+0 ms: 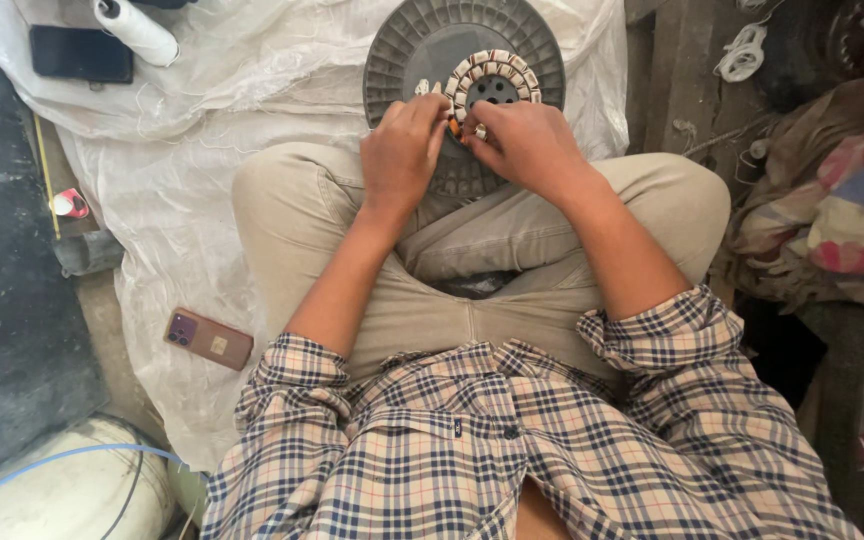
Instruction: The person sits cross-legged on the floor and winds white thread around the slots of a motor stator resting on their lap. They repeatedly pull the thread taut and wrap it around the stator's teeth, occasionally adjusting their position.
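Hands (402, 150) hide the round disc's (422, 45) lower edge

**Grey finned disc with a ring of wound coils, under both hands**

The round grey disc (422, 45) lies flat, propped against the person's crossed legs, just beyond and partly under both hands. Its face is ribbed with fine radial fins out to the rim. Right of its middle sits a ring of coils (497, 66), pale wrappings over copper-coloured windings, set around a dark perforated hub. The left hand (402, 150) covers the disc's lower middle, its fingertips touching the ring's near-left edge. The right hand (527, 145) rests on the ring's near side, fingertips meeting the left hand's. A small orange piece (454, 127) shows pinched between them.
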